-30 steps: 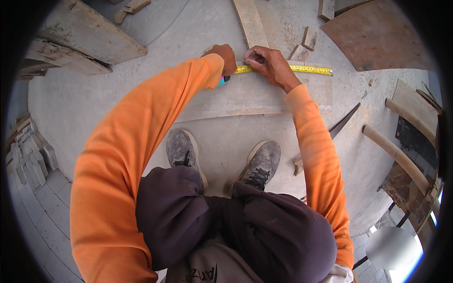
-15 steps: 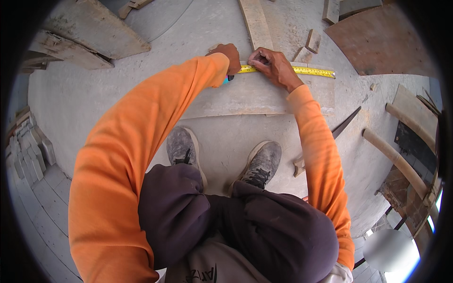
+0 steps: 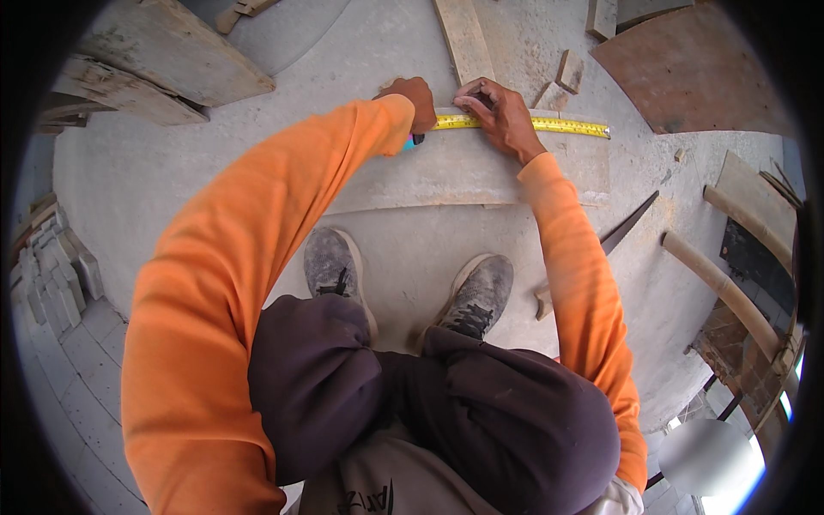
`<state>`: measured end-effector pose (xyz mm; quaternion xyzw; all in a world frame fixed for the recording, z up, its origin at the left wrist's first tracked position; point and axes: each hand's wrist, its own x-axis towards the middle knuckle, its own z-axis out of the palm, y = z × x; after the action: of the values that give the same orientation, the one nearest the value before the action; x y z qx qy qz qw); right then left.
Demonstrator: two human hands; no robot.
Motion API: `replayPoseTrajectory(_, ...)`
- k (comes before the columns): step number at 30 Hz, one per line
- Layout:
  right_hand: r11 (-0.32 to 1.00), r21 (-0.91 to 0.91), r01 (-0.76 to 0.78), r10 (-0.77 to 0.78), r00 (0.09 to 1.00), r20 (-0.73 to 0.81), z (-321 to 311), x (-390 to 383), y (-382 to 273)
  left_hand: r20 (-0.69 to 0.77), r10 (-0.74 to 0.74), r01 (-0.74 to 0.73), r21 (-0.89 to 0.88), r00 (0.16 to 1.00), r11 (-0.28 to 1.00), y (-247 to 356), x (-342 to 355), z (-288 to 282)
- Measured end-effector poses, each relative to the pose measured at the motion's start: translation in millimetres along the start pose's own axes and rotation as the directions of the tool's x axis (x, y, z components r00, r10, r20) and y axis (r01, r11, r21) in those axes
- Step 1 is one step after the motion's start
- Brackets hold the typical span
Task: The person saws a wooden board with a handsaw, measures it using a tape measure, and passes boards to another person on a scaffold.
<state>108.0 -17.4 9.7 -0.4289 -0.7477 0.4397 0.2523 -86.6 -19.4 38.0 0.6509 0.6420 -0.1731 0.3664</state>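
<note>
A wide pale board lies flat on the floor in front of my shoes. Along its far side runs a yellow tape measure, its blade drawn out to the right with the metal tip near the board's right end. My left hand is closed around the tape's case, of which only a teal and black bit shows below the sleeve cuff. Over the blade's middle, my right hand has thumb and forefinger pinched at the board's far edge. Whatever lies between those fingertips is too small to make out.
A handsaw lies right of my right forearm. Beyond the board are a narrow plank and small wood offcuts. Large boards rest at far left, a brown sheet at far right, and bamboo poles at right.
My right hand has shifted slightly at the far edge, its fingers lifting a little and baring more of the blade. My left hand and the tape look the same.
</note>
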Motion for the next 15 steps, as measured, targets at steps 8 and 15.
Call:
replayPoseTrajectory(8, 0.996, -0.085, 0.020, -0.009, 0.992, 0.127, -3.7, 3.1, -13.3, 0.032, 0.039, -0.044, 0.176, 0.999, 0.983, 1.2, -5.4, -7.2)
replayPoseTrajectory(15, 0.996, -0.086, 0.028, -0.025, 0.999, 0.038, 1.2, 2.0, -5.6, 0.003, 0.038, -0.038, 0.115, 0.999, 0.993, -2.0, -0.9, -3.3)
